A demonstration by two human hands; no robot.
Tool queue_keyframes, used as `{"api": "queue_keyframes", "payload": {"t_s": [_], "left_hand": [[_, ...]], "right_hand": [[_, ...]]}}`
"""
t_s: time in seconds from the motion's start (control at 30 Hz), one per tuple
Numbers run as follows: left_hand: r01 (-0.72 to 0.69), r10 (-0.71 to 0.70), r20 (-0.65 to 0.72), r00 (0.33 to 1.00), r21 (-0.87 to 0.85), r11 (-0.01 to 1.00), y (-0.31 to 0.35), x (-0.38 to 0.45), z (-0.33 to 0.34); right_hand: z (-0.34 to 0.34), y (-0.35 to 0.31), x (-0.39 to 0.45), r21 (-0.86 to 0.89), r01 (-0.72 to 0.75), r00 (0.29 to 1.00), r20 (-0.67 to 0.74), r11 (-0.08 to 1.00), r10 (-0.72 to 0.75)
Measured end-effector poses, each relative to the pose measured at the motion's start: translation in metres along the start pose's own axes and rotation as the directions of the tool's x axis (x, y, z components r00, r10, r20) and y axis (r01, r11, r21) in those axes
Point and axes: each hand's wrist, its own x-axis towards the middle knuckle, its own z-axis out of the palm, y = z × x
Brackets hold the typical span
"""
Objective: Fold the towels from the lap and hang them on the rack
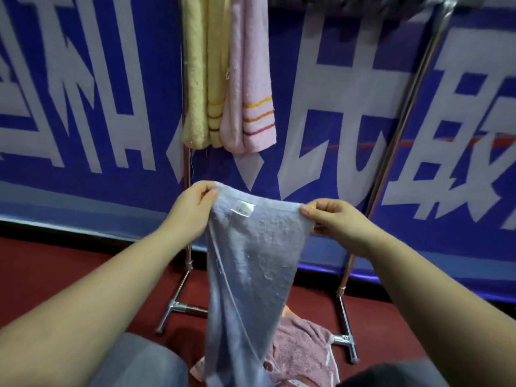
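Stretching the blue towel (251,255) by its top corners, the left hand (192,208) and right hand (332,219) each pinch an edge between thumb and fingers (308,212), so the cloth hangs straight over the lap, probably to line it up for a fold. A mauve towel (301,350) waits crumpled on the lap (next in turn, likely). On the rack (402,129) beyond, a yellow towel (201,79) and pink towel (251,79) already hang folded.
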Motion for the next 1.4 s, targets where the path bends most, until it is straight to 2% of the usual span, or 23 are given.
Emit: {"api": "queue_keyframes", "payload": {"t_s": [0.1,0.17,0.23,0.3,0.47,0.57,0.67,0.73,0.8,0.87,0.93,1.07,1.2,1.33,1.4], "left_hand": [[-0.079,0.081,-0.026,0.996,0.065,0.995,0.047,0.028,-0.028],[-0.135,0.140,-0.030,0.990,0.122,0.983,0.081,0.043,-0.043],[-0.152,0.160,-0.032,0.987,0.185,0.971,0.111,0.055,-0.055],[-0.144,0.161,-0.055,0.985,0.234,0.962,0.137,0.065,-0.064],[-0.137,0.199,-0.154,0.968,0.340,0.930,0.189,0.077,-0.081],[-0.130,0.206,-0.201,0.958,0.334,0.933,0.207,0.075,-0.086],[-0.127,0.181,-0.165,0.970,0.293,0.947,0.209,0.075,-0.089],[-0.094,0.117,-0.101,0.988,0.209,0.973,0.204,0.075,-0.088],[0.004,-0.003,-0.034,0.999,0.034,0.999,0.198,0.075,-0.088],[0.162,-0.153,0.064,0.986,-0.167,0.973,0.192,0.073,-0.091],[0.265,-0.229,0.162,0.960,-0.251,0.931,0.185,0.068,-0.095],[0.373,-0.299,0.307,0.904,-0.220,0.901,0.159,0.058,-0.088],[0.456,-0.346,0.372,0.861,-0.266,0.849,0.099,0.044,-0.050],[0.427,-0.378,0.276,0.884,-0.144,0.893,0.019,0.022,0.005],[0.363,-0.351,0.210,0.913,-0.022,0.931,-0.021,0.012,0.033]], "right_hand": [[-0.022,-0.066,0.000,-0.216,0.065,0.997,-0.018,0.974,-0.071],[-0.037,-0.112,-0.004,-0.416,0.096,0.989,-0.059,0.904,-0.132],[-0.049,-0.151,-0.007,-0.516,0.112,0.975,-0.108,0.849,-0.193],[-0.057,-0.181,-0.008,-0.527,0.130,0.960,-0.146,0.840,-0.240],[-0.058,-0.219,-0.007,-0.431,0.201,0.897,-0.281,0.880,-0.342],[-0.052,-0.227,-0.009,-0.478,0.202,0.845,-0.356,0.855,-0.399],[-0.045,-0.228,-0.013,-0.438,0.209,0.847,-0.365,0.874,-0.386],[-0.042,-0.226,-0.016,-0.400,0.202,0.863,-0.359,0.894,-0.355],[-0.039,-0.222,-0.019,-0.336,0.202,0.886,-0.338,0.920,-0.318],[-0.038,-0.217,-0.020,-0.238,0.203,0.917,-0.295,0.950,-0.270],[-0.039,-0.210,-0.020,-0.191,0.188,0.942,-0.243,0.964,-0.231],[-0.039,-0.181,-0.014,-0.171,0.137,0.971,-0.169,0.976,-0.166],[-0.029,-0.115,0.002,-0.182,0.048,0.983,-0.166,0.982,-0.079],[-0.010,-0.015,0.018,-0.219,-0.020,0.968,-0.250,0.976,-0.036],[0.004,0.033,0.023,-0.134,-0.040,0.954,-0.298,0.990,-0.002]]}}
